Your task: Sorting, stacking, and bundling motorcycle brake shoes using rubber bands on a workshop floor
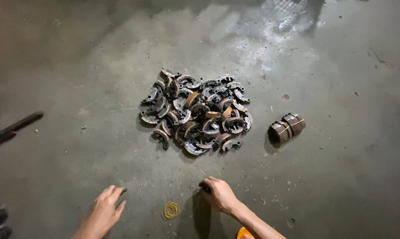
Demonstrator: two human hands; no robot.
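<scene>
Brake shoes [196, 113], curved and rusty grey with brownish linings, lie heaped in one loose pile on the concrete floor [341, 177], straight ahead of both hands and well apart from them. I note the pile spreads wider left to right than front to back; single shoes point every way, so no common axis holds.

Right hand [220, 194] rests knuckles-up on the floor, fingers curled under and pressed down. I cannot tell whether anything sits inside that curl. It lies nearer the pile than the other hand, almost directly below the pile's near edge.

Left hand [105, 211] lies flat and spread, fingers loosely apart, holding nothing that shows; a small dark bit sits at its fingertips, too small to identify.

Yellow rubber bands [171, 210] lie in a small coil on the floor between the two hands, just beside the right one.

Bundled stack of shoes [287, 128] sits apart to the right of the pile, tied together, its long axis tilted up to the right.

No container is in view. A dark bar [14, 128] lies at the left edge.
</scene>
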